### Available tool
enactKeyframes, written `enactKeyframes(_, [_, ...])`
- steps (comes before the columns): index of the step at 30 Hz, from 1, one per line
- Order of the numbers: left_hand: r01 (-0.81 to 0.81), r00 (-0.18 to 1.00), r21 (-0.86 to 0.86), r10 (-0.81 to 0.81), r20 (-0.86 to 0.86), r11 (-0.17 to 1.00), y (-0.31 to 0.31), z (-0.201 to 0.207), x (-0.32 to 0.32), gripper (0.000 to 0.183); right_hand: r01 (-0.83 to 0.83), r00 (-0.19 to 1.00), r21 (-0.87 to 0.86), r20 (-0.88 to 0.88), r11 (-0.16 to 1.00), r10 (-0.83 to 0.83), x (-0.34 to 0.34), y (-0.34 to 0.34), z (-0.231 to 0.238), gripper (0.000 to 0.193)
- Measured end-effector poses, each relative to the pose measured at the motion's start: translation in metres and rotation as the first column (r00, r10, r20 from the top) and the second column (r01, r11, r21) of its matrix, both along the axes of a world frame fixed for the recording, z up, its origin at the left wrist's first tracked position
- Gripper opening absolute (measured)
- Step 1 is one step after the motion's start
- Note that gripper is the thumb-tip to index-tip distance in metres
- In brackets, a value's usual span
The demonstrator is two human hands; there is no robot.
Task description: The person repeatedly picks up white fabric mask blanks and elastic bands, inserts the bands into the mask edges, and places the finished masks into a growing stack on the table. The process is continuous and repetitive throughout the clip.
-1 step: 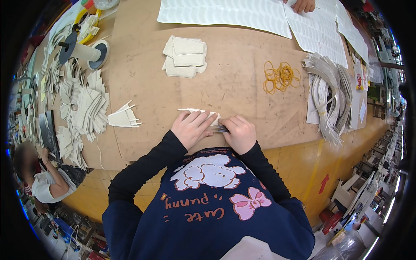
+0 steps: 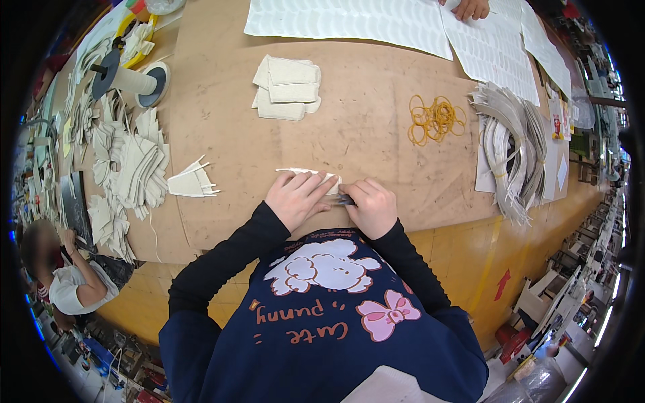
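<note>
Near the table's front edge, a cream fabric piece lies partly hidden under my fingers. My left hand holds it down, fingers laid across it and thumb toward me. Close beside, my right hand is closed on a small dark metal tool, which looks like thread snips; most of it is covered by the fingers. To the left rests a small stack of cream fabric pieces with narrow ends sticking out. Farther back sits another stack of cream pieces.
Yellow rubber bands lie in a loose heap at the right, beside a bundle of grey-white strips. Heaped cream pieces and a spool occupy the left. White patterned sheets cover the back, where another person's hand rests.
</note>
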State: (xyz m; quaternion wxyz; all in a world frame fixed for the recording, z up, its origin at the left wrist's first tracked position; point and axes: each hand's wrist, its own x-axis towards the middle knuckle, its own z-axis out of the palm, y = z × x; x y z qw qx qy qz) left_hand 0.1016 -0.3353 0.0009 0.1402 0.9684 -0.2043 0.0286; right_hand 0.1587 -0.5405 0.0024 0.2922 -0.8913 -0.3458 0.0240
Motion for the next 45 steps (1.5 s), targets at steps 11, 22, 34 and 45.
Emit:
enactKeyframes(11, [-0.011,0.999,0.010,0.011,0.033,1.000,-0.002,-0.002,0.011,0.048,0.012,0.999,0.021,0.044,1.000,-0.012,0.004,0.000,-0.005,0.018])
enactKeyframes(22, [-0.018,0.998,0.068,0.013,0.068,0.998,-0.002,-0.002,0.013,0.041,-0.055,0.992,0.053,0.117,0.997,0.048,0.003,-0.001,-0.004,0.014])
enactKeyframes(34, [-0.128,0.991,-0.227,0.117,-0.063,0.966,-0.012,-0.009,0.035,0.032,-0.023,1.000,-0.048,0.017,0.999,0.024,-0.002,0.002,0.002,0.015])
enactKeyframes(45, [-0.428,0.809,-0.475,0.092,-0.581,0.769,-0.006,-0.002,0.040,0.018,0.446,0.705,0.134,-0.661,0.885,-0.256,-0.001,0.001,0.001,0.020])
